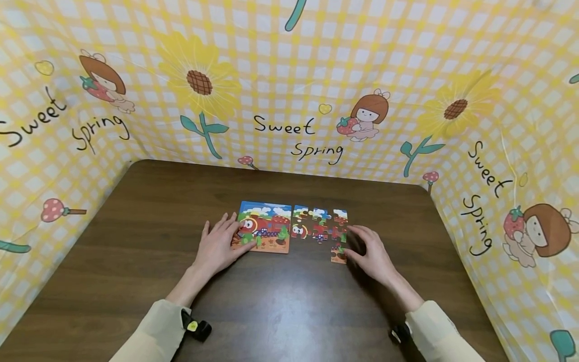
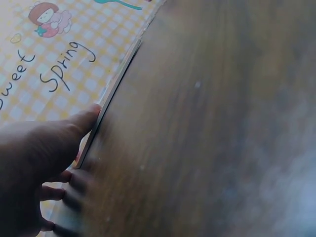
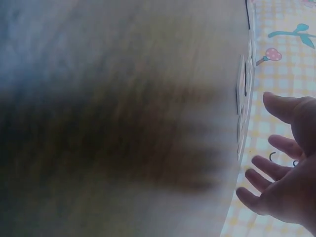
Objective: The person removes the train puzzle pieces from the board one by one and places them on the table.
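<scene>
A picture board (image 1: 273,241) with a red cartoon scene under a blue sky lies flat on the table. My left hand (image 1: 219,247) rests at its left side, fingers extended, with the thumb on its lower left corner. In the left wrist view the thumb lies along the edge of the board (image 2: 111,101). Beside the board, several jigsaw pieces (image 1: 320,232) form a partial picture with gaps. One lower piece (image 1: 338,254) sits at the bottom right of the group. My right hand (image 1: 374,254) is at the right edge of these pieces, fingers spread and loosely bent, holding nothing.
The dark wooden table (image 1: 280,306) has cloth walls (image 1: 289,90) of yellow check behind it and at both sides. Each wrist wears a black strap, the left one (image 1: 196,326) and the right one (image 1: 400,333). Light sleeves reach both wrists.
</scene>
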Tool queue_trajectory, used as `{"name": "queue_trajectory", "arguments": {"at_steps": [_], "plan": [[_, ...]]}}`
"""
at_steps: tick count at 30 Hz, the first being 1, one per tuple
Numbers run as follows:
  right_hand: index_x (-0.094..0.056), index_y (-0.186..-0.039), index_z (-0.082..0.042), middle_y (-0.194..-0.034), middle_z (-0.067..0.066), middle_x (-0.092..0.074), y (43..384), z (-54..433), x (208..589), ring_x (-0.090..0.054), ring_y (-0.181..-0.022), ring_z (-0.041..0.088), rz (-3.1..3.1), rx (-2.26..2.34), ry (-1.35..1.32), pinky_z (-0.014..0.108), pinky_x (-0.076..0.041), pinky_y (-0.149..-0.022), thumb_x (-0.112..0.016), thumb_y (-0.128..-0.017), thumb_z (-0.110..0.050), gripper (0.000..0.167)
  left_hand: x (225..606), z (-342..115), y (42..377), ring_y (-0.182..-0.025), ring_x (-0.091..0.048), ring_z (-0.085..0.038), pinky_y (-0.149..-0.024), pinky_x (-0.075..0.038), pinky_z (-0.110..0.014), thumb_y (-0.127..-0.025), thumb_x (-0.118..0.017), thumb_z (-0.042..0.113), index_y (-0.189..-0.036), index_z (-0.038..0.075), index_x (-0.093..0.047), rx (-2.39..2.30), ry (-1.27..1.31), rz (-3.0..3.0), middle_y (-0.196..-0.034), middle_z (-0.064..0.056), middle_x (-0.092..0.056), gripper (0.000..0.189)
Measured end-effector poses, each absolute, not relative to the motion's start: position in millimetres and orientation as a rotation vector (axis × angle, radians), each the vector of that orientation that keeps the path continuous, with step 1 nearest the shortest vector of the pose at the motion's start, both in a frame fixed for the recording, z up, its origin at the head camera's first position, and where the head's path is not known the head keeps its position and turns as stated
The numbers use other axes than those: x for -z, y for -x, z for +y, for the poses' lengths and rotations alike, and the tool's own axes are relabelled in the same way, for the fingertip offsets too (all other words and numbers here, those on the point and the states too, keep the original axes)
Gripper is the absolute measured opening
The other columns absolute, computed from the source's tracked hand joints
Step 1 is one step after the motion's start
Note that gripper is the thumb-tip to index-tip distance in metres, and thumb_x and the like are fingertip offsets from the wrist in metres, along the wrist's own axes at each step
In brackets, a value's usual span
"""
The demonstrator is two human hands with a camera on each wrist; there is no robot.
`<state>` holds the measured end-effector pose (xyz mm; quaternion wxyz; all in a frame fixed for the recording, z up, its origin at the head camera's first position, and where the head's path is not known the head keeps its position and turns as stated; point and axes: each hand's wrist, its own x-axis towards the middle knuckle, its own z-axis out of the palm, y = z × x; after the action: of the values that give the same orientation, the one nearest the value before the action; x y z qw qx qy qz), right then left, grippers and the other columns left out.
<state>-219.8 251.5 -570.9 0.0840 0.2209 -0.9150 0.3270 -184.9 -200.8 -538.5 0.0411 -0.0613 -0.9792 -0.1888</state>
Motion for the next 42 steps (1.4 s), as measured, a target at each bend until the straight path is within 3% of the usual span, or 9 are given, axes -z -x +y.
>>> {"name": "queue_trajectory", "arguments": {"at_steps": [4,6,13,19,23,28,34,42], "plan": [[-0.052,-0.165,-0.022,-0.171,0.019,-0.048,220,247,563,-0.04,-0.159,0.046,-2.758,-0.959,-0.66,0.076,-0.036,-0.122,-0.079,-0.102,-0.051,0.074,539,-200,186,-0.165,-0.038,-0.043,-0.13,-0.02,-0.08,-0.095,-0.077,0.064,-0.152,0.009,-0.066,0.582,0.192,-2.994,-0.171,-0.021,-0.048,0.08],[-0.049,-0.167,-0.027,-0.174,0.02,-0.043,229,248,577,-0.035,-0.161,0.05,-2.778,-0.915,-0.61,0.084,-0.031,-0.119,-0.078,-0.099,-0.058,0.08,539,-199,186,-0.165,-0.038,-0.043,-0.13,-0.019,-0.08,-0.095,-0.077,0.064,-0.152,0.008,-0.065,0.584,0.192,-2.997,-0.171,-0.022,-0.048,0.081],[-0.045,-0.17,-0.024,-0.178,0.024,-0.034,235,226,570,-0.022,-0.167,0.053,-2.744,-1.001,-0.694,0.085,-0.012,-0.127,-0.079,-0.098,-0.059,0.087,538,-201,185,-0.166,-0.035,-0.043,-0.131,-0.017,-0.08,-0.096,-0.077,0.064,-0.155,0.008,-0.063,0.601,0.176,-3.016,-0.173,-0.022,-0.045,0.083],[-0.038,-0.173,-0.026,-0.179,0.022,-0.032,243,196,576,-0.021,-0.168,0.05,-2.77,-0.953,-0.743,0.082,-0.013,-0.13,-0.074,-0.098,-0.066,0.092,539,-203,184,-0.166,-0.035,-0.043,-0.131,-0.016,-0.081,-0.096,-0.077,0.064,-0.153,0.008,-0.063,0.607,0.174,-3.01,-0.173,-0.022,-0.045,0.081],[-0.041,-0.171,-0.021,-0.178,0.024,-0.035,246,170,573,-0.024,-0.167,0.051,-2.747,-0.97,-0.791,0.081,-0.013,-0.131,-0.083,-0.095,-0.059,0.094,539,-202,185,-0.167,-0.034,-0.043,-0.131,-0.016,-0.081,-0.097,-0.076,0.064,-0.153,0.009,-0.063,0.61,0.182,-3.012,-0.174,-0.021,-0.044,0.08],[-0.039,-0.172,-0.021,-0.178,0.02,-0.036,248,139,571,-0.026,-0.168,0.047,-2.796,-0.929,-0.852,0.076,-0.015,-0.134,-0.083,-0.097,-0.053,0.093,537,-201,184,-0.167,-0.034,-0.043,-0.131,-0.016,-0.08,-0.096,-0.077,0.064,-0.154,0.008,-0.063,0.608,0.173,-3.018,-0.174,-0.021,-0.044,0.082],[-0.047,-0.167,-0.013,-0.169,0.017,-0.05,247,102,567,-0.043,-0.161,0.043,-2.815,-0.915,-0.948,0.072,-0.027,-0.132,-0.082,-0.099,-0.049,0.084,537,-203,185,-0.166,-0.034,-0.044,-0.131,-0.015,-0.081,-0.097,-0.076,0.063,-0.155,0.008,-0.062,0.603,0.172,-3.018,-0.174,-0.022,-0.043,0.081],[-0.059,-0.159,-0.019,-0.151,0.011,-0.069,241,74,566,-0.059,-0.144,0.035,-2.8,-0.93,-1.056,0.069,-0.039,-0.125,-0.085,-0.098,-0.043,0.071,544,-199,184,-0.166,-0.035,-0.043,-0.132,-0.014,-0.079,-0.098,-0.074,0.065,-0.156,0.01,-0.061,0.616,0.196,-2.982,-0.174,-0.022,-0.044,0.081]]}}
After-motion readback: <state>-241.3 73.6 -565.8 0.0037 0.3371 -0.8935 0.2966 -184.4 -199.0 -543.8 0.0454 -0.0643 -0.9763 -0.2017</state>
